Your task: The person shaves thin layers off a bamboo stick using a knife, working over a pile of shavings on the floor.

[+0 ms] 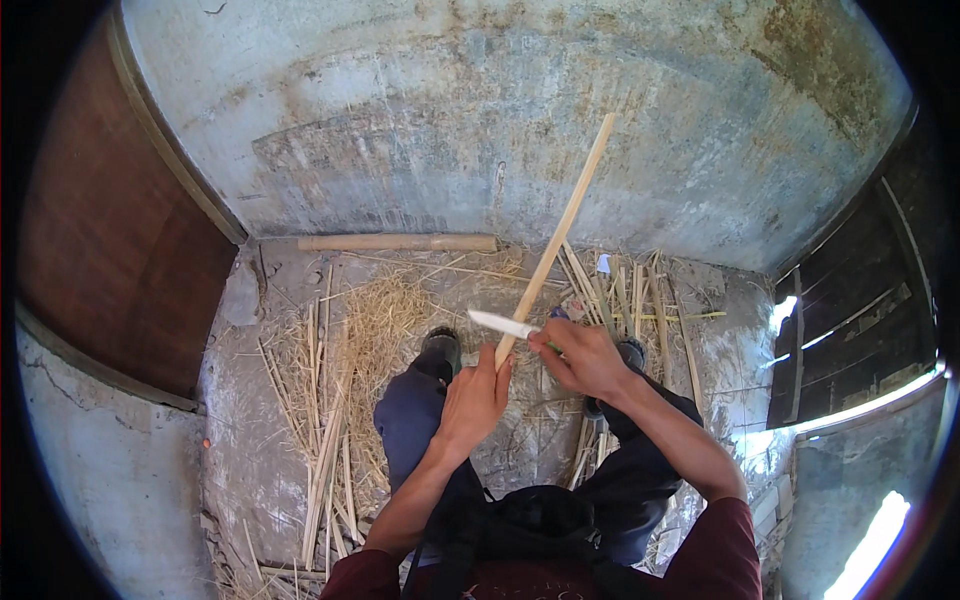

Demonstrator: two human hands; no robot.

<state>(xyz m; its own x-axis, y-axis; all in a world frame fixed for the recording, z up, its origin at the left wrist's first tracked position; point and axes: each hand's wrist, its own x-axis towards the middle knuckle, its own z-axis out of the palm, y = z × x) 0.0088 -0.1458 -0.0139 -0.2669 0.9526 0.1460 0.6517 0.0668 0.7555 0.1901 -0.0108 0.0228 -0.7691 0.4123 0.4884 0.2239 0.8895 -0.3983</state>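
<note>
My left hand is closed round the lower end of a long, pale bamboo strip. The strip slants up and away to the right, its far end in front of the wall. In my right hand is a knife, held by a handle that my fingers mostly hide. Its light, pointed blade points left and lies across the strip, just above my left fingers. From this view I cannot tell how deep the edge sits against the strip.
Thin shavings are heaped on the floor left of my feet. Long split strips lie at the left, and more strips at the right. A bamboo pole rests along the stained wall. A brown door panel stands left, dark slatted boards right.
</note>
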